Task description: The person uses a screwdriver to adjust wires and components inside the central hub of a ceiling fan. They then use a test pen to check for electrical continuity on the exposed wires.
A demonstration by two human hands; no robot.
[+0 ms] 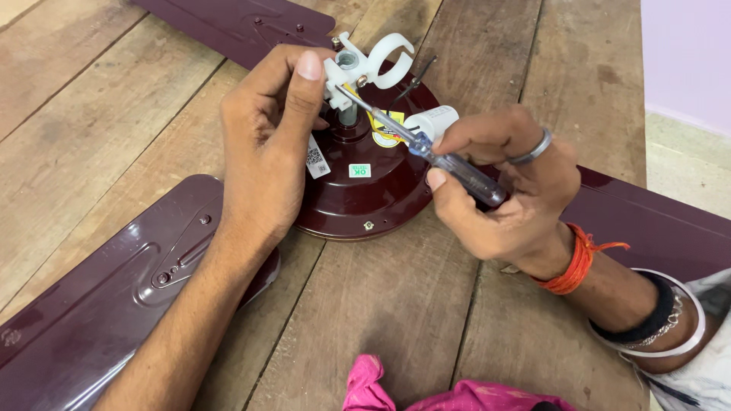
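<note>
A maroon ceiling fan motor housing (365, 202) lies on a wooden plank surface, its shaft pointing up. My left hand (266, 144) grips the white plastic terminal block (364, 67) on top of the shaft, thumb pressed against it. My right hand (502, 186) holds a screwdriver (449, 161) with a clear blue handle; its metal tip touches the white block. A white cylindrical capacitor (431, 122) sits on the housing just beside my right fingers.
Three maroon fan blades spread out from the motor: one at lower left (99, 297), one at the top (244, 27), one at right (647, 221). Pink cloth (426, 392) lies at the bottom edge. The wooden planks (91, 106) end at right near a pale wall.
</note>
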